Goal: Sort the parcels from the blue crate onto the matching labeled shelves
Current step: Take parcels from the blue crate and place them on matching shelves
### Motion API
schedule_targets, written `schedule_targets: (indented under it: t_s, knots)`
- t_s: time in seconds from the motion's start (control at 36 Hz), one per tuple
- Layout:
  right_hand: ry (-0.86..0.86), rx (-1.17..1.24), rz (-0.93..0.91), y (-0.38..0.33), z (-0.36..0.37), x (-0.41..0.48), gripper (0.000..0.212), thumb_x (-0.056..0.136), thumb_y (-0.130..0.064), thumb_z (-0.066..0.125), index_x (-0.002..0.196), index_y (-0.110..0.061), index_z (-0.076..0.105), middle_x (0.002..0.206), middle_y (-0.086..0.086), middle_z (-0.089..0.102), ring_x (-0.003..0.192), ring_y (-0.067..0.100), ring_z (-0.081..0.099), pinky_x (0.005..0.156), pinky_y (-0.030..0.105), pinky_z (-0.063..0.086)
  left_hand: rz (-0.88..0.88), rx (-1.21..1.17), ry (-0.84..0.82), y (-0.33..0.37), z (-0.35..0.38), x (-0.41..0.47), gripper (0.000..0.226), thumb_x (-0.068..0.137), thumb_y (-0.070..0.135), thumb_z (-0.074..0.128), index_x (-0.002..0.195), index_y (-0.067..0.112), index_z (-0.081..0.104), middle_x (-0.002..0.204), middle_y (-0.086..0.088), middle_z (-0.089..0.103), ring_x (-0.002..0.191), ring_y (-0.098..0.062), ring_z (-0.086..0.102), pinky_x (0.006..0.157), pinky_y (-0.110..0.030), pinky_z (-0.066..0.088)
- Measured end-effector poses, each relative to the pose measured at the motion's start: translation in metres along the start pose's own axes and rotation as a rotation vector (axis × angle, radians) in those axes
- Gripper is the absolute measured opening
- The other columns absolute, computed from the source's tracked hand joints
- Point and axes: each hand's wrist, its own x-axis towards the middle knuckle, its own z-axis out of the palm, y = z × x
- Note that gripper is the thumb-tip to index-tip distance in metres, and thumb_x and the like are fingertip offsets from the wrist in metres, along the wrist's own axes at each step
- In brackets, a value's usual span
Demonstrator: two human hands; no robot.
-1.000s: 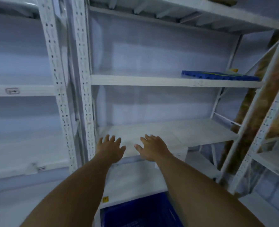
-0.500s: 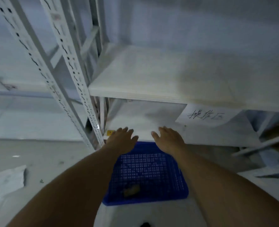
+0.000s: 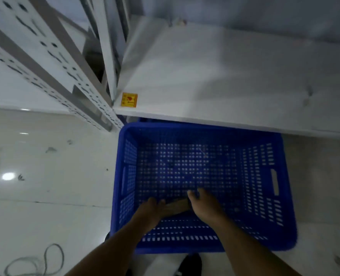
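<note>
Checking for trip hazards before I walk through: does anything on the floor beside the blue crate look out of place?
Yes. A loose grey cable lies looped on the glossy white floor, left of the blue perforated plastic crate, a likely trip hazard. Farther up the floor lie small grey scraps, too blurred to identify.

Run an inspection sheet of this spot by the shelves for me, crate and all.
Surface: glossy white floor, scuffed, bearing the crate.
Job's things: blue crate, far end under the lowest shelf; one small brown parcel inside, near its front wall.
Clutter: grey scraps on the floor, left of the crate.
Grippers: left hand and right hand in the crate, one at each end of the parcel; grip too blurred to tell.
Cables: grey cable looped on the floor, apart from the crate.
Surroundings: perforated white upright; yellow sticker on the shelf corner; dark shoe.
</note>
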Motion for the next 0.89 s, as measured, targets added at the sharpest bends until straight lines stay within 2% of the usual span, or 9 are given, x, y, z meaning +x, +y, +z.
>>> schedule_targets:
  t_s: [0.06,0.22,0.31,0.39,0.5,0.61,0.75,0.83,0.89]
  knots:
    - [-0.048,0.032,0.050,0.014,0.025,0.042,0.074,0.107,-0.062,0.029,0.165,-0.021,0.013,0.169,0.007,0.024,0.146,0.032,0.039,0.114,0.047,0.040,-0.056,-0.083,-0.033,-0.017,0.020,0.040,0.055,0.109,0.047,0.034,0.147,0.010,0.046,0.129,-0.014,0.059,0.097,-0.024,0.059,0.080,-0.033,0.046]
    - [-0.053,0.133,0.132,0.058,0.093,0.145,0.082,0.104,-0.064,0.033,0.165,-0.015,0.009,0.170,0.012,0.017,0.150,0.037,0.032,0.118,0.048,0.036,-0.191,-0.339,-0.056,-0.061,0.075,0.145,0.048,0.107,0.044,0.041,0.141,0.011,0.050,0.125,-0.013,0.060,0.094,-0.022,0.059,0.073,-0.032,0.046]
    - [-0.070,0.234,0.176,0.067,0.115,0.183,0.083,0.101,-0.067,0.037,0.164,-0.016,0.019,0.165,0.014,0.030,0.142,0.037,0.043,0.113,0.046,0.041,-0.212,-0.553,-0.063,-0.088,0.102,0.199,0.076,0.081,0.065,0.060,0.137,0.014,0.057,0.124,-0.007,0.063,0.107,-0.024,0.064,0.091,-0.041,0.055]
    - [-0.069,0.406,0.244,0.066,0.132,0.210,0.082,0.099,-0.068,0.045,0.162,-0.018,0.028,0.162,0.014,0.035,0.140,0.037,0.045,0.111,0.043,0.043,-0.239,-0.668,-0.093,-0.106,0.123,0.236,0.055,0.097,0.052,0.057,0.137,0.013,0.057,0.138,-0.008,0.058,0.126,-0.026,0.056,0.108,-0.040,0.046]
    - [-0.088,0.541,0.320,0.064,0.145,0.230,0.088,0.095,-0.068,0.053,0.162,-0.016,0.028,0.164,0.016,0.034,0.144,0.039,0.042,0.116,0.050,0.041,-0.290,-0.757,-0.122,-0.111,0.133,0.257,0.076,0.092,0.065,0.058,0.145,0.011,0.054,0.144,-0.018,0.056,0.125,-0.036,0.058,0.110,-0.047,0.046]
    - [-0.037,0.643,0.292,0.064,0.143,0.227,0.065,0.103,-0.050,0.054,0.152,-0.008,0.044,0.153,0.018,0.045,0.133,0.037,0.050,0.102,0.040,0.044,-0.294,-0.737,-0.079,-0.092,0.110,0.232,0.076,0.097,0.062,0.052,0.152,0.012,0.041,0.146,-0.018,0.052,0.126,-0.035,0.056,0.107,-0.042,0.047]
    - [0.017,0.745,0.304,0.062,0.137,0.214,0.058,0.094,-0.048,0.070,0.140,-0.015,0.058,0.128,0.014,0.063,0.109,0.034,0.064,0.097,0.051,0.057,-0.222,-0.776,0.010,-0.076,0.088,0.206,0.045,0.103,0.055,0.045,0.122,0.017,0.057,0.113,-0.016,0.067,0.100,-0.036,0.067,0.086,-0.046,0.056]
    - [0.032,0.803,0.275,0.055,0.126,0.204,0.036,0.097,-0.042,0.069,0.121,-0.018,0.060,0.105,0.004,0.061,0.091,0.021,0.061,0.077,0.038,0.057,-0.212,-0.795,0.048,-0.056,0.071,0.189,0.040,0.102,0.048,0.054,0.129,0.018,0.051,0.122,-0.017,0.065,0.108,-0.039,0.066,0.089,-0.052,0.057]
    - [0.043,0.897,0.259,0.051,0.115,0.201,0.034,0.094,-0.040,0.073,0.118,-0.018,0.062,0.109,0.004,0.063,0.095,0.021,0.064,0.083,0.039,0.058,-0.200,-0.868,0.067,-0.041,0.061,0.181,0.034,0.102,0.036,0.059,0.126,0.015,0.049,0.122,-0.016,0.064,0.107,-0.038,0.065,0.089,-0.056,0.057]
